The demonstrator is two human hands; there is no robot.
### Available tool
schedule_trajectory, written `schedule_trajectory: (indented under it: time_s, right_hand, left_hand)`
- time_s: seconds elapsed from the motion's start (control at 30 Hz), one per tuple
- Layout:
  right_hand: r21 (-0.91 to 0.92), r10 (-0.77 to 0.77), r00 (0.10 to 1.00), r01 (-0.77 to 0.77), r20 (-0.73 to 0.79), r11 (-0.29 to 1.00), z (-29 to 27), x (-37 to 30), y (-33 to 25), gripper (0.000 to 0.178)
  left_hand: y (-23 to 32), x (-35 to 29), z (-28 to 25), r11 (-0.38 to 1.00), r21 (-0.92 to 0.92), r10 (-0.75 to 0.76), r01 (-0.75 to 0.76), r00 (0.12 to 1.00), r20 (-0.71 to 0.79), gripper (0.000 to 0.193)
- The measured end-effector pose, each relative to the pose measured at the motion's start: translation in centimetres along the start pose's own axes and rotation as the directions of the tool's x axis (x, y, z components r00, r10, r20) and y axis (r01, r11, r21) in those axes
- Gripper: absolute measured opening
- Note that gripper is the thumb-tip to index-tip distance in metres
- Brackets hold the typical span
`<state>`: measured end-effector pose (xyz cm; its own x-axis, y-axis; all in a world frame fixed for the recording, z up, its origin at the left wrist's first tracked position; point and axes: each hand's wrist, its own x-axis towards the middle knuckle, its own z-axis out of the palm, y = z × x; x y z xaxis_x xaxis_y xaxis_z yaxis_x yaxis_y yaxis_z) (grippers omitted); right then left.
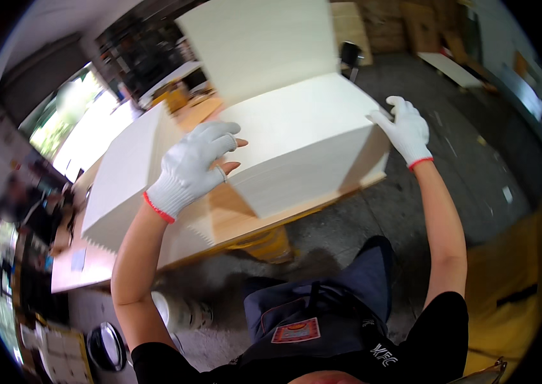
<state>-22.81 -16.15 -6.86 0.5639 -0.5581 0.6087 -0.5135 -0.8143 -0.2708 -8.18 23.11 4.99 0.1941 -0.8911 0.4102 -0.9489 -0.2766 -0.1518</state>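
Observation:
A long white box-like piece (303, 128) lies on the wooden table, its smooth top and near side facing me. Behind it rises a large white panel (258, 51), upright along the far edge. My left hand (195, 163), in a white knit glove with bare thumb and finger tips, is over the left end of the piece, fingers bent and apart. Whether it touches is unclear. At the right end, my gloved right hand (405, 128) has its fingers spread, the thumb by the corner. Neither hand grips anything. Left of my left hand sits a second white box-like piece (123, 173).
The pale wooden tabletop (232, 217) ends just in front of me, with yellow supports (264, 246) beneath. A white bucket (181, 312) stands on the floor at lower left. Orange-brown boards (197, 112) lie behind the pieces. A person (34, 208), blurred, is at far left.

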Motion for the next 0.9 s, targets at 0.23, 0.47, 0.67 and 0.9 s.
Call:
schedule_trajectory:
  time_s: [0.23, 0.47, 0.67, 0.9]
  right_hand:
    - [0.083, -0.185, 0.953, 0.169, 0.241, 0.982, -2.7, 3.0, 1.2, 0.05]
    - [0.509, -0.122, 0.982, 0.033, 0.144, 0.86, -0.9, 5.0, -0.9, 0.053]
    - [0.723, 0.138, 0.928, -0.357, 0.346, 0.591, -0.1, 3.7, -0.7, 0.054]
    - [0.696, 0.182, 0.981, -0.173, 0.061, 0.697, 1.5, 2.8, -1.2, 0.047]
  left_hand:
    - [3.5, 14.8, 9.4, 0.929, -0.356, -0.035, 0.098, 0.983, 0.18, 0.033]
    - [5.2, 20.7, 14.7, 0.816, -0.552, -0.018, 0.169, 0.963, 0.268, 0.038]
    - [6.0, 19.7, 15.2, 0.672, -0.712, -0.057, 0.206, 0.972, 0.227, 0.041]
    - [4.5, 20.0, 16.0, 0.438, -0.869, -0.024, 0.231, 0.969, 0.246, 0.038]
